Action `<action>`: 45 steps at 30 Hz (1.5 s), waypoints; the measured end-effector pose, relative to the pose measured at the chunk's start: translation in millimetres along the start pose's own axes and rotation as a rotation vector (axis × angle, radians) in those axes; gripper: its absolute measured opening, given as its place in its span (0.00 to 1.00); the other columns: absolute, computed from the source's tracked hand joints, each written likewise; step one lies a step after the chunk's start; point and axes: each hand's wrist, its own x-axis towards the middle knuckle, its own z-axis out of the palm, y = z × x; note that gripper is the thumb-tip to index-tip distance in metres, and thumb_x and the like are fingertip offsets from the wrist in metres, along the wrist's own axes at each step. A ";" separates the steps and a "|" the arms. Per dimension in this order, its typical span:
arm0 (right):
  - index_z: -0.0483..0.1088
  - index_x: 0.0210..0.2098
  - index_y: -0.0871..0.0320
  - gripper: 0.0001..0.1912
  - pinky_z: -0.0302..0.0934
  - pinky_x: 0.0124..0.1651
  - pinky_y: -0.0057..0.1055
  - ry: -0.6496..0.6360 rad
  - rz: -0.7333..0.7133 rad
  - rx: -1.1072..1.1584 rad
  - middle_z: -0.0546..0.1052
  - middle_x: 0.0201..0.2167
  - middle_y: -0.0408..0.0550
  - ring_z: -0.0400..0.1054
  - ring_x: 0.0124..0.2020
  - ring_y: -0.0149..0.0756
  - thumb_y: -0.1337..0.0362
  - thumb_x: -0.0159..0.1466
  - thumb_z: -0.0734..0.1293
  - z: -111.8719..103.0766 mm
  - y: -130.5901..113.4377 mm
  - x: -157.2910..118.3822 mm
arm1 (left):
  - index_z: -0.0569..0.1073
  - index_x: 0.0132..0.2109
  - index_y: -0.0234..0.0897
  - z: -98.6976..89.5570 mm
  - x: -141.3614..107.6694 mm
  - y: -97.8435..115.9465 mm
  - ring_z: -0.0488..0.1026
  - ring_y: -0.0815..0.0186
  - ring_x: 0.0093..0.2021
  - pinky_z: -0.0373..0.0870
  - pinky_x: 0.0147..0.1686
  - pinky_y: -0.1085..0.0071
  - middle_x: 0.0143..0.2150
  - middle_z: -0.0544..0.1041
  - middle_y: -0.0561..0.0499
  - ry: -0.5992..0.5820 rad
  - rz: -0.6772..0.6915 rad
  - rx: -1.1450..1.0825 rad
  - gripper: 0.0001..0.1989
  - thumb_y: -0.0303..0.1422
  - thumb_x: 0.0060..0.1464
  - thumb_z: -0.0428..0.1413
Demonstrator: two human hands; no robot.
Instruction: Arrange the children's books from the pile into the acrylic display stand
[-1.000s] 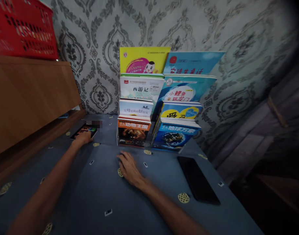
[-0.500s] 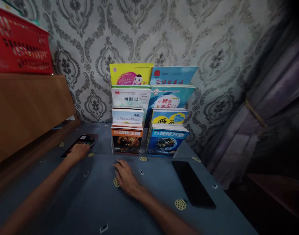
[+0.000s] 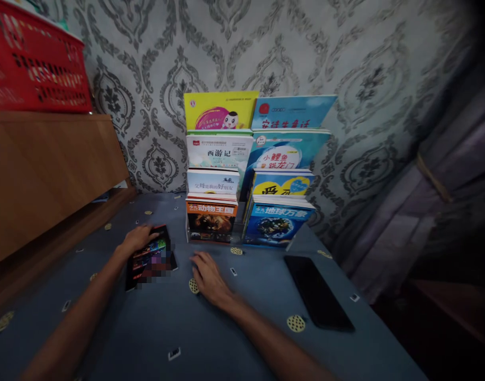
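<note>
A dark book or booklet [image 3: 153, 259] with a colourful cover lies on the blue patterned tablecloth [image 3: 147, 338]. My left hand [image 3: 138, 239] is at its upper left edge, with the fingers closed on that edge. To the right of the booklet, my right hand [image 3: 209, 278] rests on the cloth with its fingers apart and nothing in it. Behind the hands stands a clear tiered rack [image 3: 237, 230] with two columns of books, among them an orange lion book [image 3: 211, 222] and a blue globe book [image 3: 276, 225] in front.
A black phone-like slab [image 3: 319, 293] lies on the right side of the table. At the left, a red basket [image 3: 39, 69] stands on a wooden cabinet [image 3: 52, 174]. A tied curtain [image 3: 409, 222] hangs at the right.
The booklet has come nearer and to the right with my left hand, turned so that its colourful cover shows more. My right hand stays beside it. The view has shifted slightly.
</note>
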 end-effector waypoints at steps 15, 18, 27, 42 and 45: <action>0.73 0.50 0.58 0.15 0.63 0.56 0.45 0.090 0.067 -0.104 0.79 0.50 0.54 0.70 0.52 0.45 0.67 0.72 0.56 -17.8 -12.6 3.2 | 0.74 0.47 0.38 3.3 -54.0 36.2 0.78 0.56 0.44 0.68 0.38 0.69 0.43 0.82 0.44 -0.120 0.062 -0.064 0.21 0.51 0.62 0.50; 0.73 0.51 0.59 0.16 0.62 0.58 0.47 -0.016 0.033 -0.201 0.77 0.53 0.57 0.70 0.54 0.47 0.68 0.71 0.57 -17.7 -13.0 2.5 | 0.71 0.52 0.37 7.2 -66.3 45.1 0.76 0.52 0.49 0.69 0.42 0.65 0.47 0.80 0.41 -0.020 0.025 -0.007 0.22 0.49 0.63 0.50; 0.65 0.63 0.64 0.25 0.49 0.70 0.53 -0.219 0.035 -0.209 0.66 0.66 0.64 0.56 0.70 0.48 0.58 0.71 0.61 -11.2 -13.7 0.4 | 0.69 0.61 0.35 40.7 -66.7 52.3 0.71 0.57 0.57 0.66 0.59 0.60 0.56 0.74 0.41 0.096 0.389 -0.140 0.23 0.23 0.63 0.43; 0.60 0.67 0.63 0.32 0.47 0.70 0.56 -0.235 0.104 -0.265 0.62 0.69 0.62 0.54 0.70 0.51 0.49 0.72 0.56 -47.3 11.3 -46.9 | 0.68 0.64 0.40 55.3 -80.7 57.5 0.67 0.55 0.63 0.63 0.63 0.57 0.65 0.69 0.44 0.149 0.367 -0.150 0.25 0.23 0.63 0.42; 0.60 0.67 0.64 0.32 0.47 0.70 0.57 -0.242 0.089 -0.278 0.62 0.68 0.63 0.54 0.70 0.52 0.49 0.71 0.58 -52.4 1.5 -60.2 | 0.69 0.63 0.38 57.1 -91.1 61.0 0.66 0.52 0.63 0.63 0.63 0.54 0.66 0.68 0.41 0.195 0.342 -0.136 0.24 0.23 0.63 0.43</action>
